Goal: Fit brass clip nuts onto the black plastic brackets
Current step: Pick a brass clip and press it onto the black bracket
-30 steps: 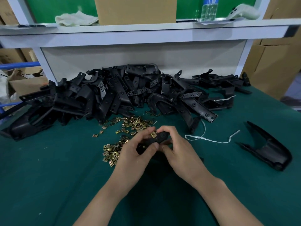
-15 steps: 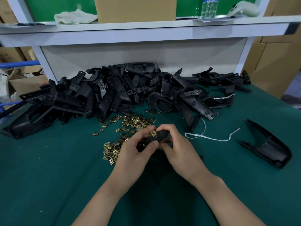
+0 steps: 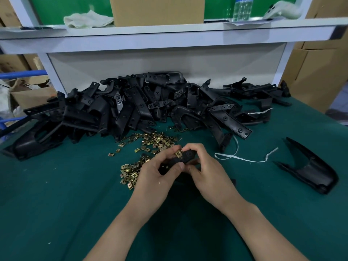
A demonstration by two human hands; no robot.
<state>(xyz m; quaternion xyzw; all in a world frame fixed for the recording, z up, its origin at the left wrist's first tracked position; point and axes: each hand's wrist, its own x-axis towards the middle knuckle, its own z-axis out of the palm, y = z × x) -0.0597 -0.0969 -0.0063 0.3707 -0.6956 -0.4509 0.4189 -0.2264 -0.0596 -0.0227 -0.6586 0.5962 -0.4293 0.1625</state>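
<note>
Head view: left hand [image 3: 156, 176] and right hand [image 3: 209, 176] grasping one black plastic bracket [image 3: 188, 155]; square brass clip nut [image 3: 178, 153] on it; loose brass nuts [image 3: 152, 141] heaped just beside.

Bracket pile [image 3: 131, 108] is blocking the back of the bench [image 3: 56, 213]. Clip nuts [image 3: 156, 140] and white string [image 3: 243, 158] are lying just in front of it, lone bracket [image 3: 312, 170] sitting front-right; bench further in front is lying bare.

I count one held bracket [image 3: 185, 157] bearing one clip nut [image 3: 178, 153]; one lone bracket [image 3: 310, 168] near the table's [image 3: 56, 204] right edge; piled brackets [image 3: 131, 108], loose nuts [image 3: 150, 142] uncountable.
</note>
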